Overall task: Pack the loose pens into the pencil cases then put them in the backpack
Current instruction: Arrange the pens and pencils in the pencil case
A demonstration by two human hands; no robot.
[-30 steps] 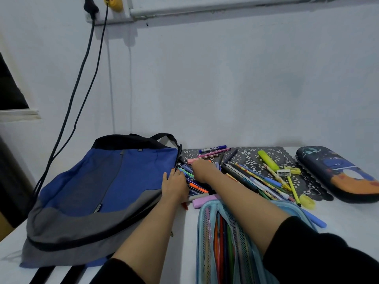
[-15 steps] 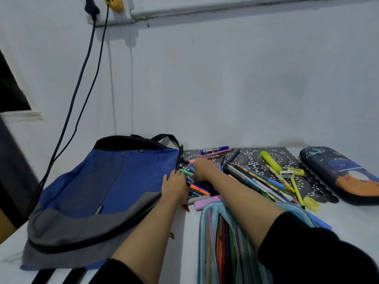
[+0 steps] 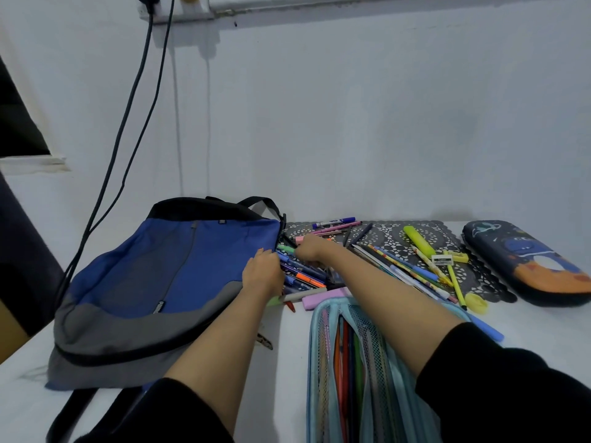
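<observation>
We see the white desk filling the lower half of the frame. The largest thing on it is the blue and grey backpack, lying flat at lower left with its black top toward the wall. It looks limp and light, so we would expect to hold its mouth open with one hand while loading it.

At bottom centre the light-blue pencil case lies unzipped, its mesh pocket showing and a few pens already inside. It is soft-sided and will likely sag if lifted by one end. At the right edge sits the dark pencil case, a hard-looking shell with a printed lid, closed. We judge it stiff enough to take by its sides.

Left of that dark case, a black lace mat runs along the wall. The loose pens are strewn over it, thickest at the centre of the frame beside the backpack. They are light, smooth and round, apt to roll or slip out of a bundle, so gripping several across their middles seems best.

Our left hand rests on the left of the heap, fingers nearly straight and laid over the barrels, gripping nothing. Our right hand, just above and to the right of it in the frame, is bunched with fingers curled down round some pens, and a green cap juts out beside it. Further right lie a yellow highlighter and a small white eraser.
</observation>
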